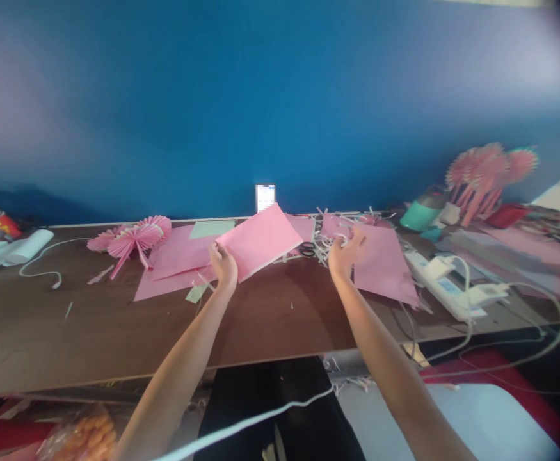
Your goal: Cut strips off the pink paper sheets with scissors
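A sheet of pink paper (263, 242) is raised and tilted above the brown table (270, 320), its left edge pinched in my left hand (224, 264). My right hand (345, 253) has its fingers apart and holds nothing that I can see. It is over the left side of another pink sheet (388, 264); whether it touches that sheet I cannot tell. Beside that hand lie white paper strips (326, 242) and a pair of scissors (307, 249). More pink sheets (178, 253) lie flat to the left of my left hand.
Folded pink paper fans (138, 237) lie at the left, others (488, 169) stand at the right. A lit phone (265, 197) leans on the blue wall. A white power strip (445, 285) with cables, a teal bottle (421, 211) and a white cable (260, 419) are also around.
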A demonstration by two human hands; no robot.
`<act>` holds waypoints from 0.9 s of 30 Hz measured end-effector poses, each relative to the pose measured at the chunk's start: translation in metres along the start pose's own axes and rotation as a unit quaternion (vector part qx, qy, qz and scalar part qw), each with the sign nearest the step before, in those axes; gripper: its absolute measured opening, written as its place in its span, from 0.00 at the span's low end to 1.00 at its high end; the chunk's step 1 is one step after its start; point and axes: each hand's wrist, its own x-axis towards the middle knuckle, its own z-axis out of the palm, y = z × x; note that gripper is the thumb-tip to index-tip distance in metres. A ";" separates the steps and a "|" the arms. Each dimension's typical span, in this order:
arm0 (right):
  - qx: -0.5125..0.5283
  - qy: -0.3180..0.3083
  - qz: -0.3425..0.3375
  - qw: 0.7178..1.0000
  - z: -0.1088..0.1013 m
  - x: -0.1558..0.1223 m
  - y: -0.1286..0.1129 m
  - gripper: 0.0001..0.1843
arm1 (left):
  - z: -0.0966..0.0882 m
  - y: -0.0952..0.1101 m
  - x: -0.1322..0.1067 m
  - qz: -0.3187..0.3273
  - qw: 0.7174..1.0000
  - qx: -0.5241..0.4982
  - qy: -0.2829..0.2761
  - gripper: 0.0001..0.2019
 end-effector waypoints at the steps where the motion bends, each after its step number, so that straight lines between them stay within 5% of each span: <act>1: 0.038 -0.045 -0.004 0.998 0.003 -0.004 -0.002 0.20 | 0.001 0.001 -0.002 0.000 1.000 0.002 0.001 0.11; 3: 0.147 -0.162 0.033 0.975 0.010 -0.014 -0.007 0.19 | 0.003 0.003 -0.006 0.001 1.000 0.001 -0.013 0.10; 5: 0.257 -0.265 0.099 0.924 0.018 -0.025 -0.011 0.24 | 0.004 0.003 -0.008 0.002 1.000 -0.002 -0.020 0.10; 8: 0.332 -0.337 0.142 0.870 0.026 -0.040 -0.015 0.28 | 0.004 0.000 -0.008 -0.003 1.000 -0.007 -0.025 0.09; 11: 0.356 -0.347 0.152 0.854 0.029 -0.048 -0.017 0.28 | 0.007 -0.002 -0.010 -0.015 0.999 -0.023 -0.041 0.10; 16: 0.378 -0.257 0.207 0.865 0.030 -0.041 -0.011 0.18 | 0.013 0.000 -0.017 -0.007 0.986 -0.112 -0.121 0.10; 21: 0.441 -0.211 0.324 0.810 0.026 -0.028 -0.003 0.13 | 0.012 0.006 -0.020 -0.102 0.896 -0.318 -0.293 0.16; 24: 0.417 -0.282 0.377 0.778 0.021 -0.023 -0.005 0.13 | 0.010 0.007 -0.017 -0.124 0.878 -0.369 -0.277 0.17; 27: 0.391 -0.395 0.355 0.752 0.014 -0.025 -0.014 0.14 | 0.011 0.007 -0.012 -0.135 0.889 -0.360 -0.248 0.16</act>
